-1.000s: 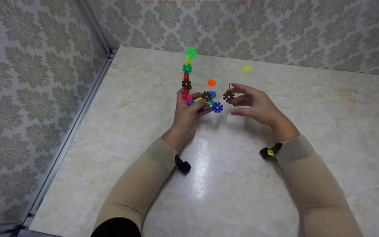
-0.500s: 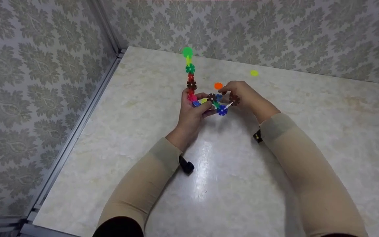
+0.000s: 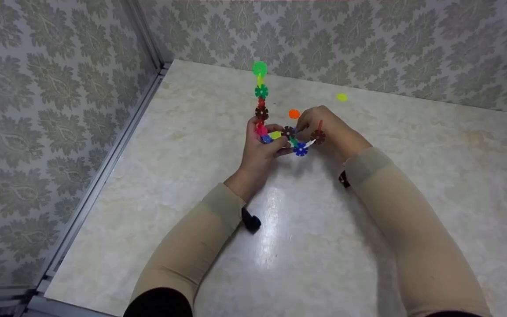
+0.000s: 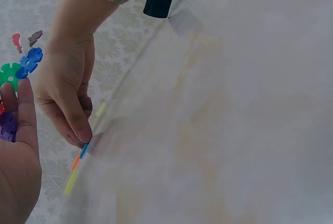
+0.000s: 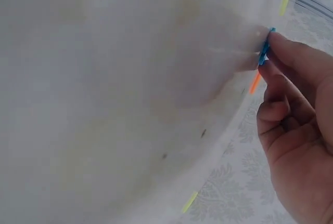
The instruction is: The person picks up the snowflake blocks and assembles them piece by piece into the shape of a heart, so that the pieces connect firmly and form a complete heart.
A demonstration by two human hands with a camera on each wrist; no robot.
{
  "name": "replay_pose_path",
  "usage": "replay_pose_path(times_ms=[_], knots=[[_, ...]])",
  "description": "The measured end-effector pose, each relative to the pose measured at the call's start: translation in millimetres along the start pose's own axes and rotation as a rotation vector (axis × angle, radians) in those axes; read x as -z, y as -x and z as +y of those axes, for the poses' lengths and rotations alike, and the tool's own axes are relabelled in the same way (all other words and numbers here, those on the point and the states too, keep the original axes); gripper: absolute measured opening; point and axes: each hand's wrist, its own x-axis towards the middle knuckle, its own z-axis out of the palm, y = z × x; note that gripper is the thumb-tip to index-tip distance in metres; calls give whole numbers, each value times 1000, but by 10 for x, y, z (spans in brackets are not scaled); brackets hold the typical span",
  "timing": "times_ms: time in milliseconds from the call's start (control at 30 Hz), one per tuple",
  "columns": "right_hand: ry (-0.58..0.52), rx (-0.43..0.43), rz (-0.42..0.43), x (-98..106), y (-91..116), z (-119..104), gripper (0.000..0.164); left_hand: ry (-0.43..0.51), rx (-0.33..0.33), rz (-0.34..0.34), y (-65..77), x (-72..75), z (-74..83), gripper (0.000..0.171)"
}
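My left hand holds a chain of interlocking snowflake discs in several colours. One part of the chain rises to a bright green disc; the other bends right past a dark blue disc to a brown disc with a red piece on it. Behind that brown end, my right hand reaches down to the table. In the right wrist view its thumb and fingers pinch a loose blue snowflake disc, mostly hidden in the head view. Whether this disc touches the table I cannot tell.
An orange disc lies on the marbled table just beyond my right hand. Farther back to the right is a yellow disc. Patterned walls border the table at the back and left.
My right hand has moved left and in behind the chain's brown end, and its fingers have closed on the loose blue disc. The left hand keeps holding the chain; the head view has shifted slightly.
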Motion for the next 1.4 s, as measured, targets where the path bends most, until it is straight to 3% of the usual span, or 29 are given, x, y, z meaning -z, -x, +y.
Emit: replay_pose_path(times_ms=[233,400,467,633,733,833,1000,1133,1233,1400], knots=[[80,31,-102,7,-47,55,41,5,0,-8,-4,-11,-8,80],[30,172,-17,5,93,215,31,4,-3,-18,-3,-14,-20,83],[-29,185,41,22,193,285,30,4,-8,-21,1,-9,-25,85],[-199,53,150,87,437,411,30,4,-14,-17,19,-4,-24,85],[-313,42,241,111,604,502,30,-5,-6,-11,24,-11,-16,82],[-501,104,349,110,795,591,29,-19,1,-7,23,-18,-12,81],[-830,281,521,73,1086,664,26,-26,7,-14,18,-24,-21,83],[-1061,421,579,19,1171,646,30,-26,12,-13,20,-20,-24,83],[-1105,421,594,-34,1171,610,35,-28,13,-17,27,-26,-22,81],[-1022,312,616,-111,1153,557,36,-43,19,-31,37,-54,-28,80]])
